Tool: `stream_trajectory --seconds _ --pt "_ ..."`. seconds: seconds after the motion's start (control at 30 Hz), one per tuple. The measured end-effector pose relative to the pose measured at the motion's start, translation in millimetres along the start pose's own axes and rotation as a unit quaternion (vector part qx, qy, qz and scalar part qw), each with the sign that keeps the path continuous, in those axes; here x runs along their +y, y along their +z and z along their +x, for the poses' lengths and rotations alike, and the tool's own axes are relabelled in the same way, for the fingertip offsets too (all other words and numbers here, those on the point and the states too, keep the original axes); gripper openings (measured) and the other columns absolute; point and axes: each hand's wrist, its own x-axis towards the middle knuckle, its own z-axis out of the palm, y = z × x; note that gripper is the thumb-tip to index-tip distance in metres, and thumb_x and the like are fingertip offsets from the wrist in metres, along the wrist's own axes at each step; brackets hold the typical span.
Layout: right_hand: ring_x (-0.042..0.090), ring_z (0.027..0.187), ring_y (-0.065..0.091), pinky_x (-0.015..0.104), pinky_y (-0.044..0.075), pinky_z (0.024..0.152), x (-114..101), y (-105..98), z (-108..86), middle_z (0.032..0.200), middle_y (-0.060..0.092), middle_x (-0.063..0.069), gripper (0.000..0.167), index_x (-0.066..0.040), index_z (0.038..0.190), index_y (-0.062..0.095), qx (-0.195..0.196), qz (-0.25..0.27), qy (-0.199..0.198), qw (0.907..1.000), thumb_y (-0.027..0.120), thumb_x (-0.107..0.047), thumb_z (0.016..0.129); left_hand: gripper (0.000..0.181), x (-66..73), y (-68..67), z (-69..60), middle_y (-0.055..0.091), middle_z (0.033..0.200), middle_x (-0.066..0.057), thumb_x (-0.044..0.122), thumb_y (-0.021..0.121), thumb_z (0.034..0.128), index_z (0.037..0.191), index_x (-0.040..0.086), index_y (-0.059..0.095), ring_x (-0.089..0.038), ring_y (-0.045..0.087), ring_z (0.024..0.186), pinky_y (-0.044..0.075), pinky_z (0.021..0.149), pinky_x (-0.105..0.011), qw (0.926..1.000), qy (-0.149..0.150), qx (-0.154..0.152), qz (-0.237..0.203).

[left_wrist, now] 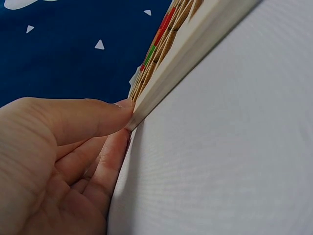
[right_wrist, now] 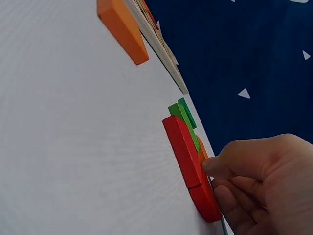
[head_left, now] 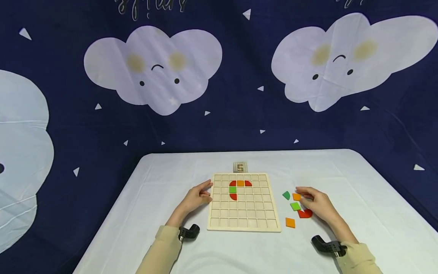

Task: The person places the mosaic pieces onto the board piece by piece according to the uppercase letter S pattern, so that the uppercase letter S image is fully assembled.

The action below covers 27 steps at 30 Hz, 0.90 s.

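Note:
The pale wooden grid board (head_left: 258, 213) lies flat on the table, with red, orange and green pieces set in its upper cells. My left hand (head_left: 196, 197) holds the board's left edge; thumb and fingertips meet its side in the left wrist view. To the right of the board, my right hand (head_left: 318, 203) pinches an orange square (head_left: 296, 196) between thumb and fingers. Close by lie a dark green quarter-round (head_left: 286, 195), a light green piece (head_left: 295, 206) and red pieces (head_left: 305, 214). In the right wrist view the red pieces (right_wrist: 182, 152) partly hide the orange one.
Another orange square (head_left: 290, 222) lies nearer the front, right of the board. A small gridded card (head_left: 240, 167) with an S-like figure sits behind the board. A dark blue cloth with clouds (head_left: 239, 125) hangs behind the white table (head_left: 164, 167).

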Motion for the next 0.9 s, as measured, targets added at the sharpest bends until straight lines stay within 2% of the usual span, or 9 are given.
stream_trajectory --seconds 0.07,0.17,0.47,0.7,0.9 --pt "0.033 0.1 0.06 0.047 0.046 0.085 -0.6 0.5 0.1 0.112 0.065 0.016 0.037 0.002 0.12 0.061 0.0 -0.003 -0.005 1.0 0.064 0.001 0.083 0.069 0.3 -0.7 0.2 0.053 0.133 -0.017 -0.006 0.068 0.0789 0.141 -0.005 0.038 -0.019 0.057 0.088 0.047 0.07 -0.021 1.0 0.0 0.0 -0.001" --pt "0.035 0.1 0.06 0.05 0.046 0.085 -1.2 1.4 -1.1 0.111 0.064 0.017 0.037 0.002 0.119 0.062 0.0 -0.004 -0.012 0.9999 0.065 0.002 0.082 0.069 0.6 -1.4 -0.3 0.053 0.132 -0.018 -0.006 0.068 0.0784 0.14 -0.005 0.039 -0.019 0.057 0.088 0.047 0.07 -0.021 1.0 0.002 -0.003 -0.002" --pt "0.033 0.095 0.062 0.041 0.05 0.08 -4.7 -3.4 -1.0 0.108 0.065 0.017 0.034 0.001 0.117 0.064 0.03 -0.011 -0.008 0.9994 0.067 -0.001 0.083 0.07 -2.1 -0.3 -0.8 0.052 0.133 -0.018 -0.007 0.068 0.0783 0.141 -0.005 0.038 -0.017 0.056 0.087 0.047 0.071 -0.02 0.9999 0.003 -0.009 -0.012" --pt "0.036 0.097 0.062 0.046 0.046 0.083 -22.9 -17.8 10.5 0.11 0.065 0.018 0.033 0.001 0.117 0.063 0.071 0.002 -0.037 0.9968 0.068 -0.003 0.085 0.069 -2.9 0.5 0.4 0.052 0.133 -0.019 -0.006 0.068 0.0789 0.141 -0.005 0.038 -0.017 0.056 0.086 0.047 0.071 -0.021 0.9999 0.01 -0.004 -0.004" --pt "0.035 0.1 0.061 0.043 0.047 0.083 -36.9 -16.4 18.8 0.113 0.065 0.017 0.035 0.0 0.121 0.062 0.065 0.023 -0.031 0.9971 0.067 -0.011 0.088 0.069 -1.6 -0.8 0.8 0.052 0.133 -0.018 -0.006 0.069 0.0787 0.141 -0.005 0.038 -0.018 0.056 0.087 0.047 0.071 -0.021 1.0 0.01 -0.002 0.001"
